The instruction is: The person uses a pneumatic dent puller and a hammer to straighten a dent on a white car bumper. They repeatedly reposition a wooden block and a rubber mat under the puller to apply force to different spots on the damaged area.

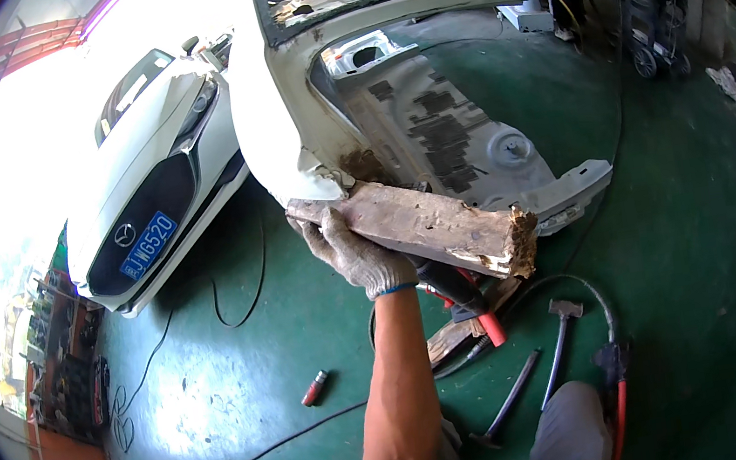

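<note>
The green floor [686, 213] reaches out right of the work and runs in a strip to the left, cables crossing it. Above it, the cut white car body [279, 134] ends low in a torn, crumpled edge, its grey floor panel [458, 133] jutting right to a bracket end. The parked white car [145, 181] closes in on the left, its bumper edge near that body. The wooden beam [424, 227] lies slantwise, its left end at the torn edge, its splintered right end sticking out over a black-and-red tool [453, 286]. The gloved left hand [355, 255] grips the beam's left end from below; the right hand is outside the view, its grip untellable. Near the knee lie two hammers [557, 344], and farther left a small red cylinder [314, 388].
</note>
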Tool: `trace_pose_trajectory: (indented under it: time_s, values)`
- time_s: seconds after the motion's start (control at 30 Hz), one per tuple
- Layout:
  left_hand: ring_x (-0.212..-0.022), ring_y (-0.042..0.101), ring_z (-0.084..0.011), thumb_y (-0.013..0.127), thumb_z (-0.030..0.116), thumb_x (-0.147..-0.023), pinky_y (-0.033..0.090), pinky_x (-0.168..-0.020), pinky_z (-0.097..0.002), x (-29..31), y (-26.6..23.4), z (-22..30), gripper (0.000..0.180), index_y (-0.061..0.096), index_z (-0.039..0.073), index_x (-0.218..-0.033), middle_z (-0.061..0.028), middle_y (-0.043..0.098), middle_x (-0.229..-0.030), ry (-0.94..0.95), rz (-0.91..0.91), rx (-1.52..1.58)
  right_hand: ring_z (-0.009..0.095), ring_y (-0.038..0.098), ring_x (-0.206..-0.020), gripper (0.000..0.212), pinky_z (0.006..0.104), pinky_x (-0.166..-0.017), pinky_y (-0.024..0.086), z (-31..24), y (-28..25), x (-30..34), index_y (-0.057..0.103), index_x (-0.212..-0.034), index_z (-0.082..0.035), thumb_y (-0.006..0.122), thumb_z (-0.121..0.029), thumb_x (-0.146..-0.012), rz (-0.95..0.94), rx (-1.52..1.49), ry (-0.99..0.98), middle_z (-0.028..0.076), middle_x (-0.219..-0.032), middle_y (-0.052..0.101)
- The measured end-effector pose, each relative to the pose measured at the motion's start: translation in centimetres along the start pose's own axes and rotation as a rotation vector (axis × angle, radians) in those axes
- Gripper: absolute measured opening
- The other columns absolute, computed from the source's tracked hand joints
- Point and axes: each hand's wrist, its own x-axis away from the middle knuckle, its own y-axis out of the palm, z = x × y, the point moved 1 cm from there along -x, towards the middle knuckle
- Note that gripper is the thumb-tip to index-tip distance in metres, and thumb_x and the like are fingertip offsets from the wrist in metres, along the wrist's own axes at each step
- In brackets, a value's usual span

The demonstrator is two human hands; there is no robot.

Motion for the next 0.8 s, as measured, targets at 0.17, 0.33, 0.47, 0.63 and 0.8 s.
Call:
trace_pose_trajectory:
  time_s: [0.17,0.33,0.47,0.63,0.8]
  values:
    - [-0.13,0.054,-0.0275,0.062,0.022,-0.097,0.05,-0.108,-0.0431,-0.5,-1.0,-0.5,0.071,0.031,0.013,-0.161,-0.0127,0.046,-0.153,-0.004,-0.012,-0.029,0.017,0.065,-0.064,0.034,0.0332,-0.056,0.055,-13.3,0.3,11.9,0.063,-0.12,-0.008,0.075,-0.02,-0.091,-0.127,-0.049,-0.047,0.005,-0.082,0.068]
    - [-0.131,0.055,-0.0297,0.061,0.024,-0.098,0.051,-0.107,-0.0452,0.3,-0.1,0.3,0.07,0.032,0.014,-0.161,-0.0135,0.047,-0.152,-0.043,-0.005,-0.032,0.015,0.064,-0.071,0.048,0.0293,-0.065,0.056,-14.2,-0.5,13.2,0.062,-0.124,-0.006,0.078,-0.008,-0.08,-0.093,-0.107,-0.292,0.004,-0.089,0.068]
    - [-0.13,0.055,-0.0304,0.062,0.024,-0.098,0.051,-0.107,-0.0459,0.2,-0.3,0.4,0.069,0.033,0.014,-0.16,-0.0139,0.048,-0.15,-0.027,-0.013,-0.044,0.02,0.068,-0.082,0.05,0.0317,-0.076,0.057,-6.4,1.1,8.7,0.059,-0.122,-0.004,0.078,-0.002,-0.076,-0.113,-0.17,-0.364,0.005,-0.094,0.067]
    - [-0.129,0.056,-0.0304,0.063,0.026,-0.098,0.052,-0.106,-0.0458,0.1,-0.2,0.3,0.068,0.034,0.014,-0.159,-0.014,0.049,-0.149,-0.026,-0.014,-0.043,0.022,0.069,-0.081,0.034,0.0371,-0.07,0.06,1.1,1.7,2.4,0.058,-0.114,-0.004,0.069,0.001,-0.083,0.074,0.081,-0.278,0.008,-0.091,0.066]
    - [-0.127,0.058,-0.0308,0.063,0.026,-0.098,0.054,-0.104,-0.046,0.2,0.3,0.3,0.068,0.035,0.015,-0.158,-0.0147,0.05,-0.147,-0.024,-0.012,-0.03,0.019,0.065,-0.072,0.031,0.0376,-0.062,0.058,5.5,1.3,-2.9,0.058,-0.117,-0.004,0.066,-0.002,-0.087,0.045,0.242,-0.154,0.007,-0.088,0.066]
